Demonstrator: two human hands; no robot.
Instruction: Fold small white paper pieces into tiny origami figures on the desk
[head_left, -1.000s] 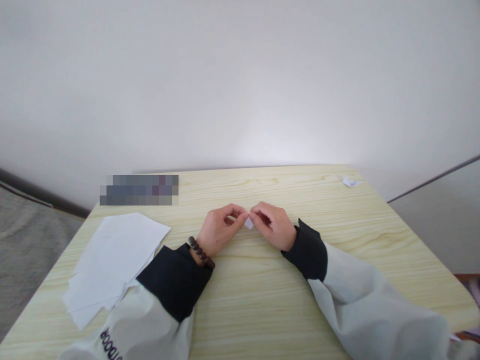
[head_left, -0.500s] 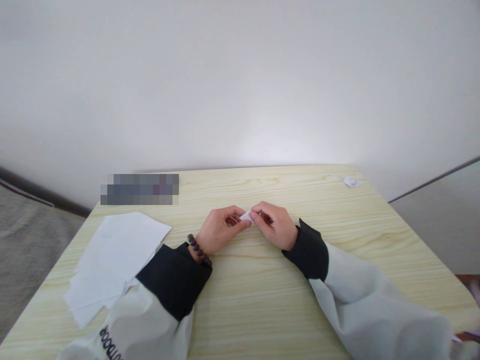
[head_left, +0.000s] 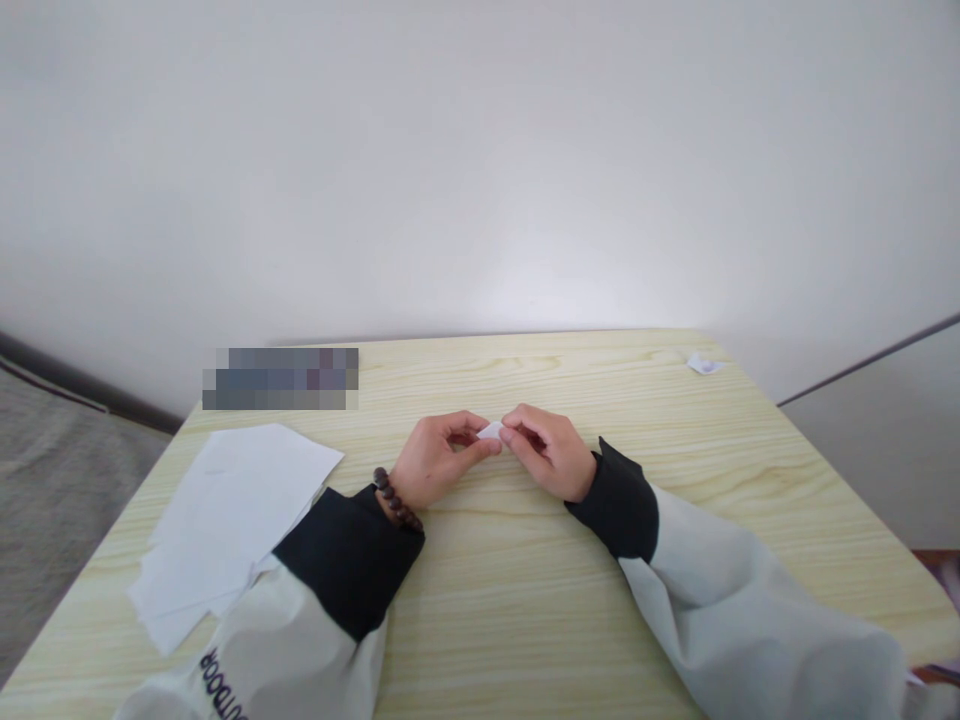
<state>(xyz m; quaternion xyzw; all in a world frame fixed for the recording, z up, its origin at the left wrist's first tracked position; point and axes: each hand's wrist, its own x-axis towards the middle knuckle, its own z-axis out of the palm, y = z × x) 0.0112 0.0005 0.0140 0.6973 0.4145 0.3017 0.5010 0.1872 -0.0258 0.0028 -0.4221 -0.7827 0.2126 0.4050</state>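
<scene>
A small white paper piece (head_left: 490, 430) sits over the middle of the table (head_left: 495, 620), pinched between thumb and fingers of the left hand (head_left: 433, 460) and, at its opposite end, by the right hand (head_left: 553, 450). Uneven pull between these pinches could tear it; a slack pinch could drop it. Dragging the left sleeve (head_left: 349, 565) could displace the adjacent loose sheets (head_left: 232, 500).
</scene>
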